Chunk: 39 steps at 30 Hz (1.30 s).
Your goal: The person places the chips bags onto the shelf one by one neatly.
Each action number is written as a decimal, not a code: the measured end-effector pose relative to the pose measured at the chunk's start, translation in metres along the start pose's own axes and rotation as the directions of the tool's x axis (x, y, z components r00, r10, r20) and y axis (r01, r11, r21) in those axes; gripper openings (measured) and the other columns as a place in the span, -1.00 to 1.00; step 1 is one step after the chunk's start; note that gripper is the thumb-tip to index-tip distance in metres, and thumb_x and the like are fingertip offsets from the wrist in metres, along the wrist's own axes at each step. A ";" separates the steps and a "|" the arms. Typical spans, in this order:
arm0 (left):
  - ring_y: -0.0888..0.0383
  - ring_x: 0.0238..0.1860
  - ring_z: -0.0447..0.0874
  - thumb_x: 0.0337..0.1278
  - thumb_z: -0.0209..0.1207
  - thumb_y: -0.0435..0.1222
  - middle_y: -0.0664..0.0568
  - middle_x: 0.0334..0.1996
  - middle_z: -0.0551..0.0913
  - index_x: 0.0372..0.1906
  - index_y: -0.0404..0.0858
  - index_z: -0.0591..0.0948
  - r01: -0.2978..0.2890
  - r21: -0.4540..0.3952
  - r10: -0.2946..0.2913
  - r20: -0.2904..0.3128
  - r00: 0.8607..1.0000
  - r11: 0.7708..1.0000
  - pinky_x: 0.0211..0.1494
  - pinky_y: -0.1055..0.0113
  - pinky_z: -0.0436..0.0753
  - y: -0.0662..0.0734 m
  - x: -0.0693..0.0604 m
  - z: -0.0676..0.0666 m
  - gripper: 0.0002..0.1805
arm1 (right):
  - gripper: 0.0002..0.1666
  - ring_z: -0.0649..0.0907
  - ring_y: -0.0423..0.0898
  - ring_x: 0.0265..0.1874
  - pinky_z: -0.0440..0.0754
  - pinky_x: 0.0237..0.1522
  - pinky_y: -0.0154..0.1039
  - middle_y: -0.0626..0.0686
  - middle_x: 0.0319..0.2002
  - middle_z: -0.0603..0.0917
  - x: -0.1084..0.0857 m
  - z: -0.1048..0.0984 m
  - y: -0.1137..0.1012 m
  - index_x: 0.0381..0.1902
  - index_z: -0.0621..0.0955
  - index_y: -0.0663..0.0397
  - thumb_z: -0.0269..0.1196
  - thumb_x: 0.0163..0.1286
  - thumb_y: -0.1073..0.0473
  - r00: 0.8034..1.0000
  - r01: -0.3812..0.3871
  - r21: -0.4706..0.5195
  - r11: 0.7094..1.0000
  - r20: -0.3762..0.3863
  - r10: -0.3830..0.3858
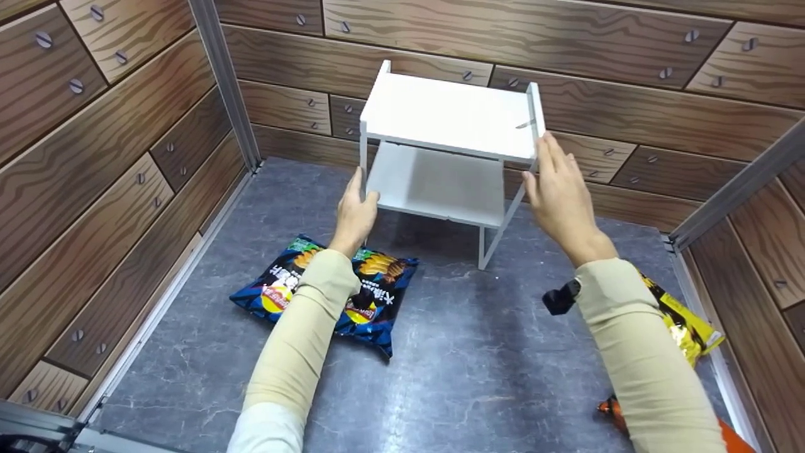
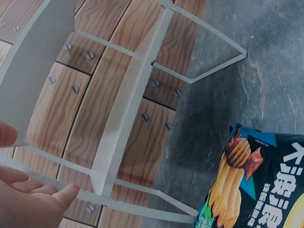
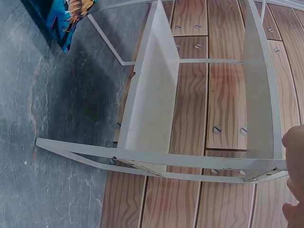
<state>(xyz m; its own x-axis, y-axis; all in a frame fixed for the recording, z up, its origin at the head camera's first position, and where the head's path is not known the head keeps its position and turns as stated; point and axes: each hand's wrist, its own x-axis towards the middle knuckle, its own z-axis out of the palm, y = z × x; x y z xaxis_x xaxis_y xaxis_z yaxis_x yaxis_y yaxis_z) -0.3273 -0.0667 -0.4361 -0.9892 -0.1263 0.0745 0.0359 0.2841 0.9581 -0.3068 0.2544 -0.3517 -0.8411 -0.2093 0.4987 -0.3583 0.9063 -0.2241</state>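
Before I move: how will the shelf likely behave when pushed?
The shelf is probably stiff: flat boards joined by a frame. It seems light for its size, thin and open-sided. A high push might tip it, its top being well above its feet.

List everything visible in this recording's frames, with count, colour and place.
Two-tier shelf: one, white, centre back
Snack bags: apparently two, blue-black, left of centre, partly behind the left forearm
Yellow packet: one, yellow-black, right, partly hidden
Orange object: apparently one, lower right, mostly hidden, unclear
Floor: one, grey marbled, underneath
Walls: three, brown plank-patterned, left, back, right
Metal posts: two, grey, back corners
Wrist device: one clear, black, right cuff
Sleeves: two, beige, foreground
Left hand: one, shelf's left side
Right hand: one, shelf's right side
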 end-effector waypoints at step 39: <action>0.11 0.59 0.00 0.35 -0.07 -0.24 0.08 0.59 0.06 0.59 0.01 0.04 -0.058 -0.038 0.065 0.209 0.976 0.998 0.62 0.21 0.04 0.011 -0.031 0.049 -0.27 | -0.31 0.26 0.30 0.46 0.07 0.53 0.21 0.31 0.52 0.17 -0.061 -0.037 0.048 0.48 0.20 0.38 0.07 0.49 0.20 0.991 -0.064 -0.027 0.998 -0.119 0.061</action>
<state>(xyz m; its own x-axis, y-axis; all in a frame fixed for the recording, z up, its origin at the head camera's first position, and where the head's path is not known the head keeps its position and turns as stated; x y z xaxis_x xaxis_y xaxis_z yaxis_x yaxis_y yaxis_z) -0.3028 -0.0129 -0.4411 -0.9926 0.0941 0.0768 0.0986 0.2544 0.9621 -0.2579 0.3242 -0.3616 -0.8074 -0.1088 0.5799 -0.2922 0.9276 -0.2327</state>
